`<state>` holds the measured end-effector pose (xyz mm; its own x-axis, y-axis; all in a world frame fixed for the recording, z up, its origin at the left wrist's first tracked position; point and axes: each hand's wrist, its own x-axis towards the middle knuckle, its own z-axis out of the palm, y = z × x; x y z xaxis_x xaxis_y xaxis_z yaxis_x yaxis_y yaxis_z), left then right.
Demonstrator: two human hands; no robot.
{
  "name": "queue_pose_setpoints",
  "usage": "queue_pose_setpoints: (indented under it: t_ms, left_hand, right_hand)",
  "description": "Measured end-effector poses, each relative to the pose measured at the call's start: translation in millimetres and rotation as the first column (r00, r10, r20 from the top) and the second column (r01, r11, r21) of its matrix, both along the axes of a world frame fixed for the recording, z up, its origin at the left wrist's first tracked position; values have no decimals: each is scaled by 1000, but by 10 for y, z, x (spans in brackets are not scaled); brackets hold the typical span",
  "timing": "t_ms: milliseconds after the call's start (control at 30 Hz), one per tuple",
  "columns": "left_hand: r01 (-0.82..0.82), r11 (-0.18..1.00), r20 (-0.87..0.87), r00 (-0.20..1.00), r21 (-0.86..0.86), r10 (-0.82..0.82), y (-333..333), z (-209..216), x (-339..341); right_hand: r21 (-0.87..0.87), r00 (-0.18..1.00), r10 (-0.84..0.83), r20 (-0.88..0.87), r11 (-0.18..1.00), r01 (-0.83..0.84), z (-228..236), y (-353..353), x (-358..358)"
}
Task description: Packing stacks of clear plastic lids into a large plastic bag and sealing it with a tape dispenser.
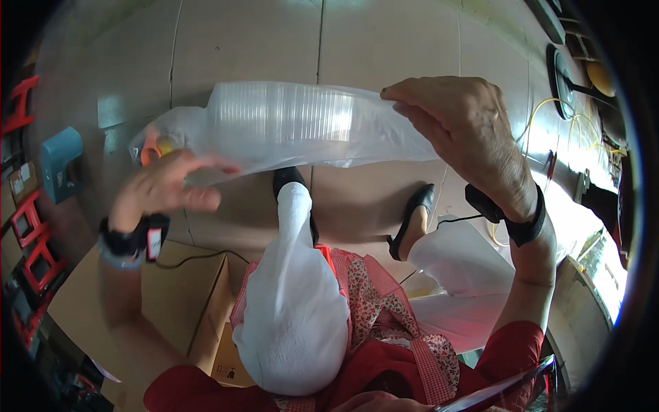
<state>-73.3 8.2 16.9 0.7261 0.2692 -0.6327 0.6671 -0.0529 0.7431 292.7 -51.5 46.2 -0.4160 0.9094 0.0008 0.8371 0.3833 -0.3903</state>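
A long stack of see-through ribbed plastic cups or lids [274,113] lies sideways inside a thin plastic bag [384,141], in front of me and above the floor. My right hand [456,123] pinches the bag's right end between thumb and fingers. Below the bag's left end is my left hand [168,185], slightly blurred, its thumb and fingers apart and nothing visible between them. Next to that hand shows an orange loop like a scissors handle [149,145]; whether it lies behind or against the bag I cannot tell.
An open cardboard box [158,295] stands at my left side. Beyond it are a blue plastic thing [62,165] and red plastic frames [41,264]. A round black base [563,82] and a yellow cable [542,113] are at the far right, on the tiled floor [384,41].
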Motion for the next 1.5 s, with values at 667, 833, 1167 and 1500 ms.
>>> queue_pose_setpoints:
  t_ms: [667, 833, 1167, 1500]
  left_hand:
    - [-426, 878, 66, 891, -219, 449, -296, -445, 966]
    - [323, 633, -46, 910, 704, -412, -115, -1344, 1161]
    - [486, 874, -113, 869, 11, -481, -100, -187, 1314]
    - [49, 990, 74, 996, -130, -40, 1470, -308, 2537]
  right_hand:
    - [11, 716, -458, -527, 839, 544, -668, -644, -239]
    - [-5, 674, -423, -606, 849, 529, -703, -542, -472]
    - [-76, 447, -302, -842, 887, 456, -739, -666, -800]
    - [-767, -574, -526, -627, 548, 335, -1409, -1256, -752]
